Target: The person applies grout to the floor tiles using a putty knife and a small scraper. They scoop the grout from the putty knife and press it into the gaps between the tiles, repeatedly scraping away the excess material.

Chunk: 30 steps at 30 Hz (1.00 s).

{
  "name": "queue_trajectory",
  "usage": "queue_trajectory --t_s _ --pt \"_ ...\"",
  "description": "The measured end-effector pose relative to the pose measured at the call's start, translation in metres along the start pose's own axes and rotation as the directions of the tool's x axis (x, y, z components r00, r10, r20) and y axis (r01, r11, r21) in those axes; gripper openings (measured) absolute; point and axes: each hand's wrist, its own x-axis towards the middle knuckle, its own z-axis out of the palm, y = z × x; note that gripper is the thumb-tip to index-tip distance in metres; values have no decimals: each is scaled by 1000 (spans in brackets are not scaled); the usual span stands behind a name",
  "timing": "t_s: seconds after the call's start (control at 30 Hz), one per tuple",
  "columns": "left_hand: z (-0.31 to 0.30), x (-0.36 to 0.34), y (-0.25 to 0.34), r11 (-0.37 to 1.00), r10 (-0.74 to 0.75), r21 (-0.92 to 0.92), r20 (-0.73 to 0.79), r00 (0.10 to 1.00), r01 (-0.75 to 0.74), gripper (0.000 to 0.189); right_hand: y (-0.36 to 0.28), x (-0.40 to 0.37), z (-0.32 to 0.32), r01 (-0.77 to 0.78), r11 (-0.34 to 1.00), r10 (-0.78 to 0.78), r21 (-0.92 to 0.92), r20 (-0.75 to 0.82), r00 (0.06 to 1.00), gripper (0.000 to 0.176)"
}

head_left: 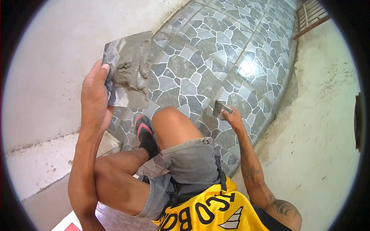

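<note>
My left hand point(95, 96) holds up a square metal board point(129, 69) smeared with wet grey mortar point(135, 65), thumb on its near edge. Lower and to the right, my right hand point(231, 115) grips a small putty knife point(220, 107) whose blade touches a joint in the stone-pattern tiled floor point(216, 50). I am crouched, with my knee point(169, 119) between the two hands and my foot in a black and pink sandal point(144, 133) on the tiles.
A plain white wall point(58, 57) rises on the left with a low step point(46, 161) at its foot. A rough pale wall point(327, 115) borders the tiles on the right. A metal grille point(312, 13) stands at the far top right.
</note>
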Motion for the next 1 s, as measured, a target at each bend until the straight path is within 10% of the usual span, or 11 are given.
queue_trajectory --t_s 1.0 --pt "1 -1 0 998 -4 -55 57 998 7 32 -53 -9 25 41 974 -53 221 52 997 40"
